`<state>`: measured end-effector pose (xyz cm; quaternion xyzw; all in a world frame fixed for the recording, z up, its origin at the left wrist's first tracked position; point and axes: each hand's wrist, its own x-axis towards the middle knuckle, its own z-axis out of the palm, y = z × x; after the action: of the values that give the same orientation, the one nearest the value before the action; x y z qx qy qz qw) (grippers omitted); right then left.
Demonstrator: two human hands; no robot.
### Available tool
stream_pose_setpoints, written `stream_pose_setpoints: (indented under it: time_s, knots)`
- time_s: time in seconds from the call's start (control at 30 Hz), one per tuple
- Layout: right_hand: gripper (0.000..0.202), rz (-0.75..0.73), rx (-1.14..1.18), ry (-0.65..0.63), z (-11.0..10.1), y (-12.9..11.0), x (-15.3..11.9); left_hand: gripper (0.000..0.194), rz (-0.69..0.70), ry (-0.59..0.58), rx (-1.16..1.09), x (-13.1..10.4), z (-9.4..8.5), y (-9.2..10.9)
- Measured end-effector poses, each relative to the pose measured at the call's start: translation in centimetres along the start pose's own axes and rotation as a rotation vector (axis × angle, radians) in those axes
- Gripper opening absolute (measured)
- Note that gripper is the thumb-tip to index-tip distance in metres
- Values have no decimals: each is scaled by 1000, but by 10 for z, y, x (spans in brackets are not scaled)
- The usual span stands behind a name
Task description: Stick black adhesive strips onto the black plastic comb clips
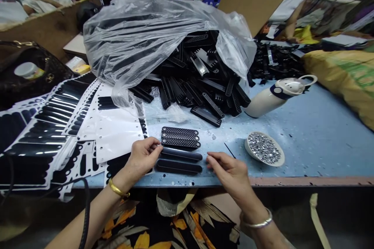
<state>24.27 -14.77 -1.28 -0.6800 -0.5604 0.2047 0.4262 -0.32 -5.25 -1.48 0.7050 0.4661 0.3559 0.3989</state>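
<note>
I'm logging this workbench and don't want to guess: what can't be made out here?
All in the head view:
- Rear of the pile of black pieces: hidden by the plastic bag.
- Exact shape of the silvery bits: too small.
- Any tiny item in the right hand's pinch: too small, behind the fingers.
- Far end of the yellow sack: cut off by the right edge.

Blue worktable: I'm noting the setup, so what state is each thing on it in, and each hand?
Clear plastic bag: open, black slotted pieces spilling out.
White bowl: filled with small silvery bits.
Cream bottle with navy collar: lid on.
Three black lattice-patterned pieces: side by side.
Two smooth black strips: lying roughly parallel.
Black-and-white sheets: overlapping.
Left hand: fingertips at upper strip's left end.
Right hand: near its right end, apparently empty.
</note>
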Motion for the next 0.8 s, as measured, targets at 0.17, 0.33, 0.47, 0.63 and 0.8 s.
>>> stream_pose_setpoints:
  time_s: [0.17, 0.33, 0.47, 0.63, 0.8]
  knots:
    - [27, -51, -9, 31, 22, 2, 2, 15, 547, -34, 133, -22, 5, 33]
    - [25, -108, -79, 1, 28, 2, 11, 21, 735, -341, 216, -31, 32, 40]
    - [34, -138, -138, -15, 31, 4, 17, 11, 715, -433, 342, -30, 42, 34]
    - [46, -132, -152, 2, 35, 9, 23, 10, 674, -482, 358, -30, 39, 31]
    - [54, -97, -148, -7, 34, 10, 23, 12, 639, -484, 343, -28, 34, 35]
